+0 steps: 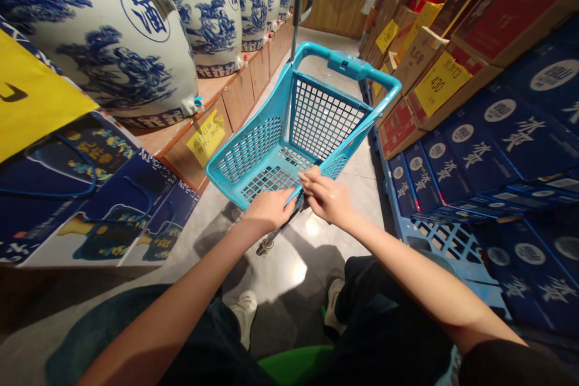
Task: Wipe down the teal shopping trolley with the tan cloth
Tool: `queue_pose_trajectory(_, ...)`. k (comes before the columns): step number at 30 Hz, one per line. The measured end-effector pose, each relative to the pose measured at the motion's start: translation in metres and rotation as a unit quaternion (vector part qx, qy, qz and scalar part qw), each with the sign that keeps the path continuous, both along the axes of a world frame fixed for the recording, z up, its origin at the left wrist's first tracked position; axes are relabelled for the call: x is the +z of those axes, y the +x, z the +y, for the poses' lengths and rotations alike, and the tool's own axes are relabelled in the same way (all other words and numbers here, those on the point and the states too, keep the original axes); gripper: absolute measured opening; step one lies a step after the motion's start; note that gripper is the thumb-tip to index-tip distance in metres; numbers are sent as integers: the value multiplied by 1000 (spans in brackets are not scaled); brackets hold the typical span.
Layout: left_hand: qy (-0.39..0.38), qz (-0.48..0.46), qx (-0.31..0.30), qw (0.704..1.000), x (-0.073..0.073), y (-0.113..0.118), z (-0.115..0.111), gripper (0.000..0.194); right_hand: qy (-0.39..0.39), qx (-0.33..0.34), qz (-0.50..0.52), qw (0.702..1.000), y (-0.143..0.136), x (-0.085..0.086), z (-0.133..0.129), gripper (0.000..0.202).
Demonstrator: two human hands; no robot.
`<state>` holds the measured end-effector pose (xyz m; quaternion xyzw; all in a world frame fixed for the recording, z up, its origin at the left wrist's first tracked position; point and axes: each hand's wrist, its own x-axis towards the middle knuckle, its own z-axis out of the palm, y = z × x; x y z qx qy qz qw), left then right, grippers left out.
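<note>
A turquoise plastic shopping cart (266, 163) with mesh sides stands ahead of me. Its basket tilts towards me, and nothing shows inside. My left hand (270, 211) closes on the near rim, fingers bent over the edge. Just to the right, at the same rim, is my right hand (329, 198), its fingers curled together. A small tan patch shows at the right fingertips; whether it is a held item or part of the hand, I cannot tell. Under the hands, a metal part of the cart frame (266, 245) reaches down close to the floor.
Large blue-and-white jars (149, 42) line a wooden ledge (235, 96) on the left. Blue gift boxes (104, 217) stand nearer. On the right, navy cartons (488, 139) and brown boxes (416, 72) rise from a blue pallet (434, 238). A green seat edge (296, 365) shows below me.
</note>
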<state>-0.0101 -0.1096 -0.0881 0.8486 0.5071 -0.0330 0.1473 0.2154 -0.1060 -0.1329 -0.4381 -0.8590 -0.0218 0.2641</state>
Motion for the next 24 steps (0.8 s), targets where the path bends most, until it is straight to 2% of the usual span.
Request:
queue_pose_trajectory(3, -7, 6, -1, 1000, -1, -2, 0, 41, 6, 62, 1, 998, 8, -1, 9, 34)
queue_pose_trajectory(6, -10, -5, -1, 1000, -2, -2, 0, 42, 43, 17, 53, 998, 33, 3, 34, 32)
queue_pose_trajectory(8, -8, -11, 3, 1000, -2, -1, 0, 42, 68, -26, 83, 994, 39, 4, 40, 32)
queue_pose_trajectory(11, -2, -9, 3, 1000, -1, 0, -1, 40, 71, -44, 78, 994, 21, 0, 23, 30)
queue_pose_trajectory(14, -8, 8, -4, 1000, 1, 0, -1, 41, 37, 31, 22, 999, -4, -4, -2, 32)
queue_pose_trajectory(16, -9, 11, -6, 1000, 0, -1, -2, 42, 23, 68, -9, 997, -6, -3, -4, 33)
queue_pose_trajectory(17, -9, 8, -6, 1000, 0, -1, -2, 42, 25, 67, -12, 997, -1, -1, 0, 33)
queue_pose_trajectory(21, -6, -12, 4, 1000, -3, -1, -2, 44, 51, -45, 55, 996, 34, 8, 34, 29)
queue_pose_trajectory(24, -3, -19, 10, 1000, -4, 0, -2, 43, 55, -101, 85, 990, 37, 7, 37, 27)
